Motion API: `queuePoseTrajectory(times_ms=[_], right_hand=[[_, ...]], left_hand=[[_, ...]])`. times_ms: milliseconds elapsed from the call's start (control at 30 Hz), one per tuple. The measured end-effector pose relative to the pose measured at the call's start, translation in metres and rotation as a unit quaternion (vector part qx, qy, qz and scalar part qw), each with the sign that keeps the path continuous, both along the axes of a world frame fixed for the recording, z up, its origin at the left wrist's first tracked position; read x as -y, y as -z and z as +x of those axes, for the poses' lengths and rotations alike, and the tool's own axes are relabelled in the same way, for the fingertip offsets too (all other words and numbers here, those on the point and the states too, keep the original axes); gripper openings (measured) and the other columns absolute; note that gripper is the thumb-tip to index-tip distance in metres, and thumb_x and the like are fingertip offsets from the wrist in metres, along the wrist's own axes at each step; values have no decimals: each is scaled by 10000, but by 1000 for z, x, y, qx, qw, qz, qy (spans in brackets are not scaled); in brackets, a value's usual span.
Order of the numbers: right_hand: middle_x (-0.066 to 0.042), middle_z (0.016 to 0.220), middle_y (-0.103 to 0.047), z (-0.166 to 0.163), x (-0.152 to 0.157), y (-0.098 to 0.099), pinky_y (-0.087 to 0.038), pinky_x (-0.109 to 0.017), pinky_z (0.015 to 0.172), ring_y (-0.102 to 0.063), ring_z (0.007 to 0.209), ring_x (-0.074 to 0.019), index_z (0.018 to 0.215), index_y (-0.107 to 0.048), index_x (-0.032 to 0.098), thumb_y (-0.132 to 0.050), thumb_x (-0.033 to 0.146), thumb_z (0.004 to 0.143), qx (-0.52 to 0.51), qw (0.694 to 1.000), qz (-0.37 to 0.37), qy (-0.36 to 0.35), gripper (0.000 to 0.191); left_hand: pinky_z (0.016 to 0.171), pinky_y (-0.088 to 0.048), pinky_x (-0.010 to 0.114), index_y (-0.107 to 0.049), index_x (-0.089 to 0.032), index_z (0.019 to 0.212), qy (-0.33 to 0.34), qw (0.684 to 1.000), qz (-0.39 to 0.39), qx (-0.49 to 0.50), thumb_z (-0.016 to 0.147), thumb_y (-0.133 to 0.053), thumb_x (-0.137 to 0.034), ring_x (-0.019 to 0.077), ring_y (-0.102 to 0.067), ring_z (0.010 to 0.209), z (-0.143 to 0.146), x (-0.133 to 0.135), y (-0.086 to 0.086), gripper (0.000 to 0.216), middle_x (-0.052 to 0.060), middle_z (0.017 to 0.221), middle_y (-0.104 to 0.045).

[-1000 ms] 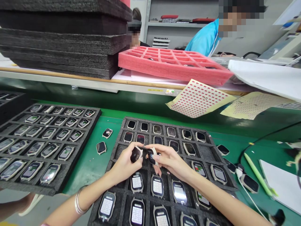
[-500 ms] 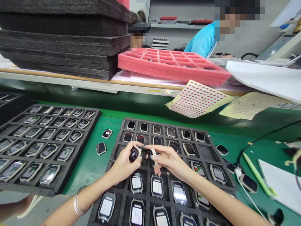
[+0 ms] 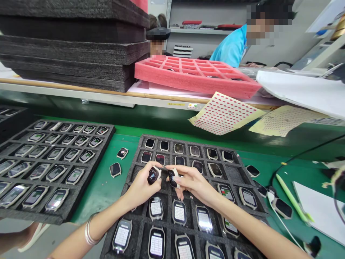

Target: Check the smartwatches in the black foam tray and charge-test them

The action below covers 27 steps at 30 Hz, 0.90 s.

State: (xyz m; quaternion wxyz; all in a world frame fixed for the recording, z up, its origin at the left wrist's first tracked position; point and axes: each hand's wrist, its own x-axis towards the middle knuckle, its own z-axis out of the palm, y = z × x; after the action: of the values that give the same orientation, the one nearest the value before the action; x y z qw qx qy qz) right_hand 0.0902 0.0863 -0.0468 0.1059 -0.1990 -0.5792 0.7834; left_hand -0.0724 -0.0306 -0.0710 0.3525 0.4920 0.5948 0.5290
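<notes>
Over the middle of a black foam tray, each of my hands grips one smartwatch body without a strap. My left hand pinches a watch between thumb and fingers, its lit dark face turned to me. In my right hand is a second watch, tilted, also with a lit dark screen and partly covered by the thumb. The two watches are close together but apart. Beneath and around my hands, several watches sit in the tray's pockets; nearer ones, such as this lit watch, show white grids, farther ones are dark.
At left lies another black foam tray of watches, with two loose watches beside it. Loose watches, a cable and a green pen lie at right. Above, a shelf holds stacked black foam and a pink foam tray. People sit beyond.
Both hands keep their hold on the two watches with hardly any movement. The camera view has shifted slightly, and the person in blue beyond the shelf has moved their head a little.
</notes>
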Motion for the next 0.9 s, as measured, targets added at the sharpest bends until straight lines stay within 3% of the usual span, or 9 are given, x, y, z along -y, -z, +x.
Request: queuePoseTrajectory(times_ms=[133, 233, 400, 567, 900], right_hand=[[-22, 761, -647, 1, 0, 1, -521, -236, 480, -634, 523, -134, 1265, -501, 175, -632, 241, 839, -23, 998, -52, 9, 451], [-77, 880, -654, 2, -2, 2, -512, -234, 476, -649, 572, -148, 1212, -516, 151, -580, 269, 875, -25, 997, -73, -4, 363], [-61, 804, -647, 3, -3, 4, -495, -216, 451, -645, 569, -151, 1171, -526, 148, -550, 272, 887, -23, 998, -63, 22, 311], [-116, 1025, -648, 2, -2, 3, -496, -227, 418, -666, 566, -160, 1268, -470, 182, -556, 258, 863, -2, 998, -26, 54, 421], [-127, 1060, -660, 3, -4, 8, -544, -269, 457, -693, 601, -190, 1287, -478, 182, -570, 257, 844, 7, 998, 0, 55, 458]], left_hand=[[654, -454, 252, -464, -207, 1160, 2, 997, -4, 77, 785, -554, -162, 147, -568, 729, 0, -3, 3, 389, 7, 881, -581], [555, -465, 240, -442, -190, 1193, 19, 983, -3, 183, 782, -565, -166, 134, -571, 634, -2, -5, 3, 429, -11, 767, -566], [710, -528, 327, -496, -174, 1159, 32, 952, -4, 304, 816, -511, -172, 207, -645, 857, -10, -4, -3, 343, 75, 955, -651], [738, -530, 344, -517, -172, 1153, 43, 951, -30, 305, 822, -468, -153, 226, -652, 895, -13, -2, -6, 335, 88, 987, -675], [725, -539, 335, -532, -169, 1130, 62, 958, -53, 274, 827, -441, -146, 218, -647, 878, -9, 1, -9, 318, 78, 944, -666]])
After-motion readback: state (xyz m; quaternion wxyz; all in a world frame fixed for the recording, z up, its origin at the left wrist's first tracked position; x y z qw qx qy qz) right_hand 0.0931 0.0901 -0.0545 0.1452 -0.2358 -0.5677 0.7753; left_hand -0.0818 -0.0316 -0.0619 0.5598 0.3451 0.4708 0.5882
